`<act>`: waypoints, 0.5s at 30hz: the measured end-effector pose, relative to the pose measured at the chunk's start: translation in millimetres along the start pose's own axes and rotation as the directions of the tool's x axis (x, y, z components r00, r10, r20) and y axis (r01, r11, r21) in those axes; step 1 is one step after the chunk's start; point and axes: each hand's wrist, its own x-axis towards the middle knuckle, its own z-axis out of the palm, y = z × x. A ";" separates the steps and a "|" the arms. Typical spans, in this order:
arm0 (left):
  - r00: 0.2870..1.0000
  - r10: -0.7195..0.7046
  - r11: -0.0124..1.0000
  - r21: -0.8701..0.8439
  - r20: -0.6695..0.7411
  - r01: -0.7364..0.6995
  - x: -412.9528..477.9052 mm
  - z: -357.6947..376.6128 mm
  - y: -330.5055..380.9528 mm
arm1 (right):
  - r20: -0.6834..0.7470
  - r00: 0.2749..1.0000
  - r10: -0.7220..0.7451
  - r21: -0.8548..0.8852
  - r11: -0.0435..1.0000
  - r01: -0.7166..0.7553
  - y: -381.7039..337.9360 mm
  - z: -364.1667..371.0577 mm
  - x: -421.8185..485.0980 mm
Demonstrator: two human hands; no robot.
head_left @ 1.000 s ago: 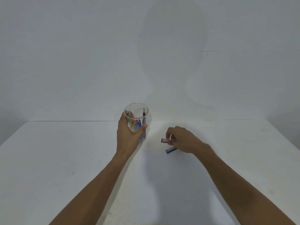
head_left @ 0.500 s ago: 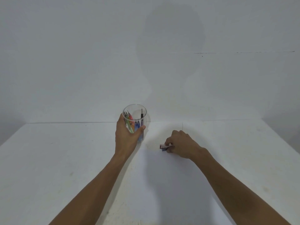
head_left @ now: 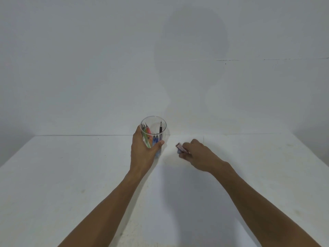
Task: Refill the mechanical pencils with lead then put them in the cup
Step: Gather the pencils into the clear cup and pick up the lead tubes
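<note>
Left hand [head_left: 142,154] wraps the clear cup [head_left: 154,120], fingers curled round the far side and thumb pressed on the near wall. The cup is upright at twelve o'clock on the white table [head_left: 71,175], close to the wall [head_left: 89,68]. Inside it stand the mechanical pencils [head_left: 148,135], tips up: green, orange and pink leaning to nine o'clock, blue ones in the middle. A black pencil [head_left: 161,129] is at three o'clock. At three o'clock of the cup, low over the table, the right hand [head_left: 199,155] has its fingers curled on a small reddish lead case [head_left: 180,148]. The case pokes out toward ten o'clock and is blurred.
</note>
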 end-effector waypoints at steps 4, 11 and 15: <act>1.000 -0.004 1.000 0.017 0.011 0.004 0.1 -0.2 5.6 | -0.123 0.991 -0.050 0.101 0.993 0.063 -27.5 -43.3 9.2; 0.999 -0.024 0.999 -0.026 0.024 0.025 0.4 0.7 9.6 | -0.023 0.993 -0.118 -0.099 0.988 0.115 -82.6 -98.4 38.6; 0.999 -0.039 0.999 -0.029 0.024 0.040 -0.7 -0.1 12.5 | 0.020 0.991 -0.131 -0.182 0.974 0.133 -102.1 -102.0 54.1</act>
